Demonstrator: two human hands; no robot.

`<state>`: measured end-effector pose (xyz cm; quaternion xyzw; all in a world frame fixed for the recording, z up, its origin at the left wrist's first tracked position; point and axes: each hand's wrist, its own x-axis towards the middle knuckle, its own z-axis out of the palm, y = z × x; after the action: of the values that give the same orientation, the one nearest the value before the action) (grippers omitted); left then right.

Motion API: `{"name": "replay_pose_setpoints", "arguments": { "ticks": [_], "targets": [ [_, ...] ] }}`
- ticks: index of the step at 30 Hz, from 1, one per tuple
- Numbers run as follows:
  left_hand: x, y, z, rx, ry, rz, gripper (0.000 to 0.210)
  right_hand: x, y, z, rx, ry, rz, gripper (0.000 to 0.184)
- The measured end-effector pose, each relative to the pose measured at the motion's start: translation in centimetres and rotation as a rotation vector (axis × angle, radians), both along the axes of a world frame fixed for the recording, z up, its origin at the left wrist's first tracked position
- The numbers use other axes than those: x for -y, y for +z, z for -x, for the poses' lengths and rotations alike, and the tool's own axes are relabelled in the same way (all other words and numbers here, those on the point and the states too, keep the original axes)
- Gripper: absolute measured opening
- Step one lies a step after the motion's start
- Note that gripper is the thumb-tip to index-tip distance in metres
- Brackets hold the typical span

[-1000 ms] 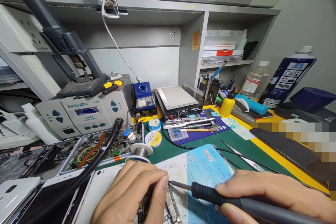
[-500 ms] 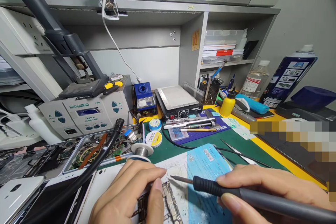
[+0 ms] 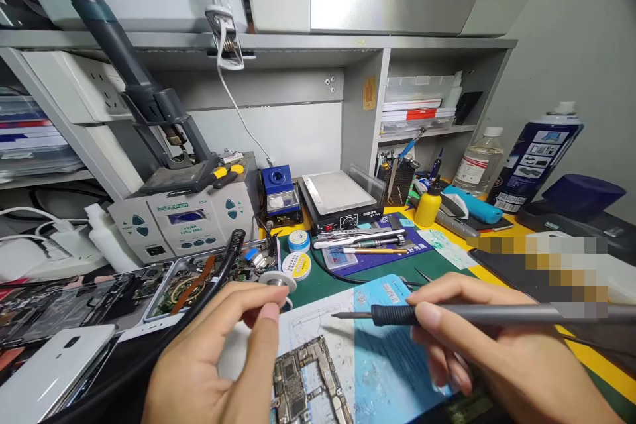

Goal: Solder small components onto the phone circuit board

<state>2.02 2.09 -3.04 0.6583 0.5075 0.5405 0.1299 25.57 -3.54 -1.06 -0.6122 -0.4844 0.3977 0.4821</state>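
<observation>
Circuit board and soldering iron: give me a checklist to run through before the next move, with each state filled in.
1. Soldering iron gripped by its handle in the right hand: ok.
2. Tip outside the board's outline in this view: ok.
3. Circuit board fully in view: not ok, its lower end runs out of the frame.
4. Anything pinched in the left hand: cannot tell, the fingertips hide it.
5. Solder spool unobstructed: not ok, the left hand partly covers it.
6. Station display reading: cannot tell, too small.
</observation>
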Motion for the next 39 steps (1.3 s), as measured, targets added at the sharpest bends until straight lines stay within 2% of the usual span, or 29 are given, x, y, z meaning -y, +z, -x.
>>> {"name": "replay_pose_setpoints", "arguments": {
  "ticks": [2,5,7,10,13,16,22,25,30,39],
  "targets": [
    [-0.1,0.8,0.5,0.019,0.07,-0.015,0.021,-0.6,-0.5,-0.8,-0.12,0.079,-0.025,0.031],
    [0.0,2.4,1.3,0.105,0.117,-0.005,0.023,-1.8,-0.6,-1.4,-0.246,0.051,-0.084,0.026],
    [0.1,3.2,1.8,0.208,0.116,0.01,0.023,-2.6,0.0,-1.7,-0.331,0.012,-0.092,0.027],
    [-0.1,4.0,2.4,0.341,0.116,-0.019,0.026,-3.6,2.0,-1.9,-0.353,0.016,-0.113,0.021],
    [-0.9,4.1,2.9,0.391,0.105,-0.072,0.026,-5.5,4.7,-1.4,-0.288,0.068,-0.11,0.022],
    [-1.8,4.0,3.5,0.406,0.1,-0.112,0.024,-8.8,7.1,0.3,-0.148,0.13,-0.09,0.021],
    [-3.4,3.7,5.2,0.377,0.153,-0.134,0.023,-15.7,9.8,5.0,0.09,0.14,-0.081,0.032],
    [-4.0,3.5,5.9,0.375,0.165,-0.126,0.025,-17.2,10.5,6.1,0.154,0.118,-0.094,0.033],
    [-4.4,3.6,6.3,0.394,0.17,-0.112,0.026,-17.6,11.0,6.2,0.231,0.102,-0.111,0.033],
    [-3.9,4.2,6.2,0.346,0.16,-0.145,0.028,-19.5,10.8,6.8,0.363,0.151,-0.127,0.033]
  ]
}}
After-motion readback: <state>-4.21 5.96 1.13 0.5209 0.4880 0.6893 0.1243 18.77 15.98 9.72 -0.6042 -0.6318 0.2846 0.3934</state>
